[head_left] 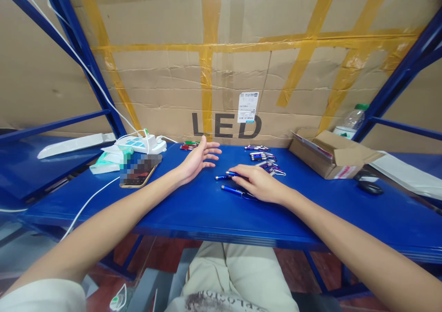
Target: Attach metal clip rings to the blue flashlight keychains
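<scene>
My left hand (196, 161) hovers over the blue table with its fingers apart and nothing in it. Behind it lie a few small red (188, 147) and green (191, 142) pen-like pieces. My right hand (260, 183) rests low over the table, thumb and forefinger closed around blue pen-shaped metal tubes (223, 177); its palm hides part of them. Just in front of it is another blue pen-shaped tube (232, 190), partly under the hand. Past the right hand are small piles of similar blue tubes (260, 156) and purple ones (272, 167) with metal clips.
A phone (140, 173), a white power strip (138, 144) with cables and a green-white packet (109, 159) sit at left. At right are an open cardboard box (324, 157), a black mouse (370, 187) and a plastic bottle (352, 120). A large cardboard sheet (165, 86) stands behind.
</scene>
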### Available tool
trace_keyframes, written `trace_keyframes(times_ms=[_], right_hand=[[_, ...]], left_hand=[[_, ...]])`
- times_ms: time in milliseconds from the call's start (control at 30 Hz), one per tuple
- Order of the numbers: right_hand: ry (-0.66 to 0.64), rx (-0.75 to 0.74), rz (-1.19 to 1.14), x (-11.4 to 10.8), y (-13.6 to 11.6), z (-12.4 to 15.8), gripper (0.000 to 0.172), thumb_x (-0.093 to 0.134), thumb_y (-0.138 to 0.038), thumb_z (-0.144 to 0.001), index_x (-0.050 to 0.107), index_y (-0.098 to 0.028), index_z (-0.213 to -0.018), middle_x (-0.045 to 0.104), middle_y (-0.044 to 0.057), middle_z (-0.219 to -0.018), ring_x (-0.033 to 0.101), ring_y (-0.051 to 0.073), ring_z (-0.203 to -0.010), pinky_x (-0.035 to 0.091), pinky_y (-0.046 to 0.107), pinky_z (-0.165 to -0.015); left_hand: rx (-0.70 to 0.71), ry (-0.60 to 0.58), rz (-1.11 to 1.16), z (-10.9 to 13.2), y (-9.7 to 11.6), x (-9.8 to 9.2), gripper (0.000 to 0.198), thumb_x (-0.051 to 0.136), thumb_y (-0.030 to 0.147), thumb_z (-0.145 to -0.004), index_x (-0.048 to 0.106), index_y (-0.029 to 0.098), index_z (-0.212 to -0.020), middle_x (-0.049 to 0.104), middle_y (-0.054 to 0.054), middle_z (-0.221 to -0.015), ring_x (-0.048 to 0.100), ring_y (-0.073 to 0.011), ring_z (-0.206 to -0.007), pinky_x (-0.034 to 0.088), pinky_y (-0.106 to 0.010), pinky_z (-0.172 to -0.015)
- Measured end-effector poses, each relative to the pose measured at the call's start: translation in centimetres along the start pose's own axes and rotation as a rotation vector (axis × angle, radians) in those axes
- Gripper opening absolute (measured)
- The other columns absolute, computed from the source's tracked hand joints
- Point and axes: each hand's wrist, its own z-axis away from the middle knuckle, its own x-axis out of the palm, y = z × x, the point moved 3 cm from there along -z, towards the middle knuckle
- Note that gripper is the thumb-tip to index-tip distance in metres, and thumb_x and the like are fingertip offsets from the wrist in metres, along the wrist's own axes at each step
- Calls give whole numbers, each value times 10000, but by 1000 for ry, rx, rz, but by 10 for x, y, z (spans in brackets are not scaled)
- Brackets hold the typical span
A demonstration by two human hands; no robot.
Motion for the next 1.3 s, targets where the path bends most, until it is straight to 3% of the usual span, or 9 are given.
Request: trace_keyframes(times_ms=[167,400,533,800,1067,1167,1300], right_hand=[[-98,-4,22,2,0,1,308,497,-358,-1134,721,-239,-1310,689,98,-1133,707,252,-1048,581,400,-960],[-109,0,31,3,3,1,280,569,-357,-1110,720,-218,-1300,689,106,-1153,684,272,-1106,554,416,-997],[-76,-11,52,1,1,-1,317,482,-362,-1146,742,-225,-1266,707,112,-1135,656,275,-1107,542,440,-1008],[-83,-59,37,3,2,0,361,429,-325,-1154,743,-240,-1312,695,123,-1446,618,292,-1358,492,501,-1169],[-41,35,82,1,6,0,200,510,-305,-1118,695,-231,-1096,755,102,-1097,663,277,-1053,546,447,-952],[-26,70,88,1,10,0,119,540,-249,-1089,656,-224,-1075,739,94,-1080,642,272,-1015,531,426,-910],[-32,58,124,2,15,0,189,500,-223,-1101,680,-223,-1159,749,106,-1141,638,285,-1069,505,450,-961]], left_hand=[[1,0,-5,1,1,0,672,430,746,-1061,733,177,-1252,740,-159,-1273,691,-235,-1014,558,-288,-750],[1,-4,-1,1,1,0,666,422,728,-1073,728,169,-1264,740,-155,-1264,689,-222,-998,560,-277,-742],[-1,4,0,1,1,1,663,415,726,-1077,730,169,-1252,741,-155,-1243,685,-216,-977,557,-268,-727],[-2,5,-6,1,0,1,668,420,742,-1066,736,178,-1234,742,-149,-1233,682,-218,-973,552,-274,-733],[5,12,-16,1,1,1,668,431,747,-1060,735,179,-1238,746,-153,-1244,687,-232,-998,549,-287,-739],[3,7,-15,1,1,0,659,426,735,-1067,733,179,-1245,747,-153,-1250,685,-231,-1004,549,-288,-742],[6,-5,-19,1,0,0,661,424,739,-1066,733,184,-1251,745,-155,-1261,687,-238,-1018,550,-298,-756]])
